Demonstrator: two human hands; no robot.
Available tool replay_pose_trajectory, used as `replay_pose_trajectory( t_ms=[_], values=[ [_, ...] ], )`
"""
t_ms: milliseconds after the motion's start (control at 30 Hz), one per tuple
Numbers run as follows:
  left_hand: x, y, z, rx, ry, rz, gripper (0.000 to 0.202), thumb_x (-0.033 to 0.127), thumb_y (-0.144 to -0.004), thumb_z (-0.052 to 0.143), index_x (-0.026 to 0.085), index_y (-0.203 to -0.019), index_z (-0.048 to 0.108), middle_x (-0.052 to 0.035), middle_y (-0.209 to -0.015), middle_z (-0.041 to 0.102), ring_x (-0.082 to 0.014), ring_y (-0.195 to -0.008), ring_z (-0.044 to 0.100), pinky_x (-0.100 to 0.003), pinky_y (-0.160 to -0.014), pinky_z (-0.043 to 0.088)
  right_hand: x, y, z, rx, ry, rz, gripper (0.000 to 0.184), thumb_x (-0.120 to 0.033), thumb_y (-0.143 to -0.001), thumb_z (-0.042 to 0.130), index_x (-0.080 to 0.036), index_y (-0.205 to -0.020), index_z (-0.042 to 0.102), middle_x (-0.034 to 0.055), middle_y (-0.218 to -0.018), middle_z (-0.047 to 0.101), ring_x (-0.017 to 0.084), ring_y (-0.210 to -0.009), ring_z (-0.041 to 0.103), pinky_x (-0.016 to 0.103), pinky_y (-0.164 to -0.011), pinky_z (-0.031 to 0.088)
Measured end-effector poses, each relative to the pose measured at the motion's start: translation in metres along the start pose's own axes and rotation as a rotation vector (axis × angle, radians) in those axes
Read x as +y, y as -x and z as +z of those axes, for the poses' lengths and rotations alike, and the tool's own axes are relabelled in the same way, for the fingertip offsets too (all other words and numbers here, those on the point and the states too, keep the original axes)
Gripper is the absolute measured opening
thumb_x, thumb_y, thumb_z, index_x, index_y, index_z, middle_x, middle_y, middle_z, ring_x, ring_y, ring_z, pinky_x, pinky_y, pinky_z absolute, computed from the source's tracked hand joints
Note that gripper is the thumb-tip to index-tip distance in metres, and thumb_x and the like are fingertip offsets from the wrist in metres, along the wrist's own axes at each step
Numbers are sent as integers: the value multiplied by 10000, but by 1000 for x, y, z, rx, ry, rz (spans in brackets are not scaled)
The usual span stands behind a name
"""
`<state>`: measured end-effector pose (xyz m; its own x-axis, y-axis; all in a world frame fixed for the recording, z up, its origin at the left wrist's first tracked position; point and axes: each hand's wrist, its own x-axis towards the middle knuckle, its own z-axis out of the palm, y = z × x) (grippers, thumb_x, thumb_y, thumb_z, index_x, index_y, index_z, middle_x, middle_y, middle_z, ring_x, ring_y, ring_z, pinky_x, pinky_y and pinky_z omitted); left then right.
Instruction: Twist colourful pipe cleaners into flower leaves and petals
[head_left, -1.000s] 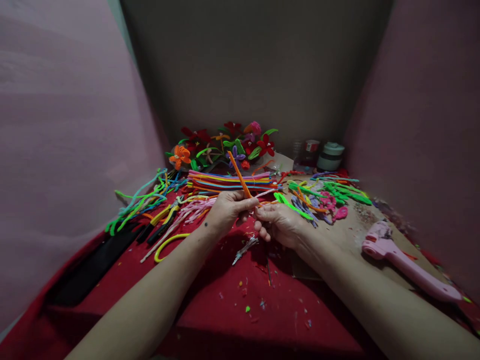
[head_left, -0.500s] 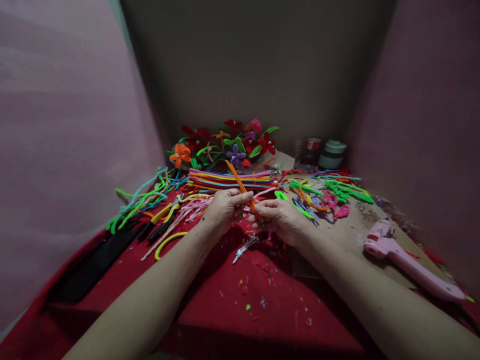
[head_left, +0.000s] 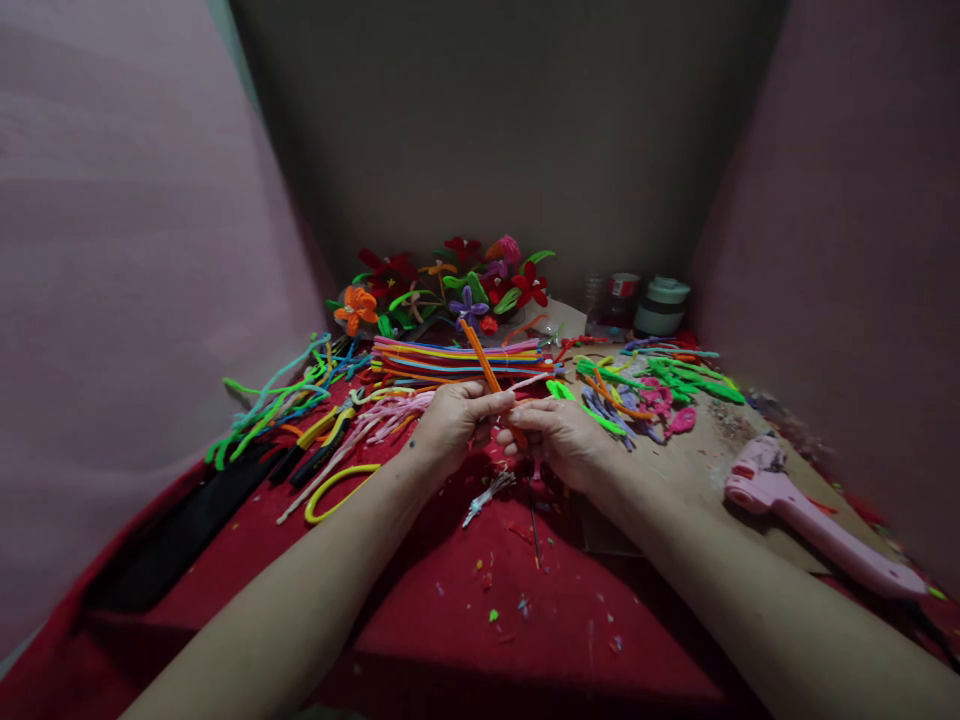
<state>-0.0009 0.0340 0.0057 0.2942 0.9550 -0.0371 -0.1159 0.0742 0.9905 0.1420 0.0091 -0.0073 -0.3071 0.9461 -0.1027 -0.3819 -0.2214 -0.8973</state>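
Note:
Orange pipe cleaners point(head_left: 482, 358), bunched side by side, slant up and away from between my two hands. My left hand point(head_left: 459, 418) pinches them around the middle. Right beside it, my right hand point(head_left: 553, 430) is closed on their lower end, with its fingertips close to the left thumb. Just beyond the hands lies a stack of pipe cleaners point(head_left: 457, 358) in many colours. Below my hands a small bundle of white stamens point(head_left: 487, 498) rests on the red cloth point(head_left: 420, 600), next to a thin dark stick point(head_left: 535, 525).
Pliers point(head_left: 322, 440) and loose green and pink pipe cleaners lie at left. A pink glue gun point(head_left: 795, 515) rests on cardboard point(head_left: 697, 470) at right, near bent pipe cleaner pieces. Pipe cleaner flowers point(head_left: 450, 285) and a lidded jar point(head_left: 662, 305) stand at the back. Scraps dot the cloth.
The orange pipe cleaners have tilted slightly, their upper end shifting a little right. Both hands keep hold of them in nearly the same place.

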Motion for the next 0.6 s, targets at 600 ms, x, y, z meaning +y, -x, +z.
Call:
replay_pose_trajectory(
  t_ms=[600],
  values=[
    [11, 10, 6, 40, -352, 144, 291, 370, -681, 643, 123, -559, 548, 40, -431, 469, -51, -382, 376, -194, -396, 266, 10, -5, -2, 39, 111, -258, 190, -185, -626, 609, -143, -458, 531, -34, -430, 440, 71, -419, 342, 235, -416, 233]
  ],
)
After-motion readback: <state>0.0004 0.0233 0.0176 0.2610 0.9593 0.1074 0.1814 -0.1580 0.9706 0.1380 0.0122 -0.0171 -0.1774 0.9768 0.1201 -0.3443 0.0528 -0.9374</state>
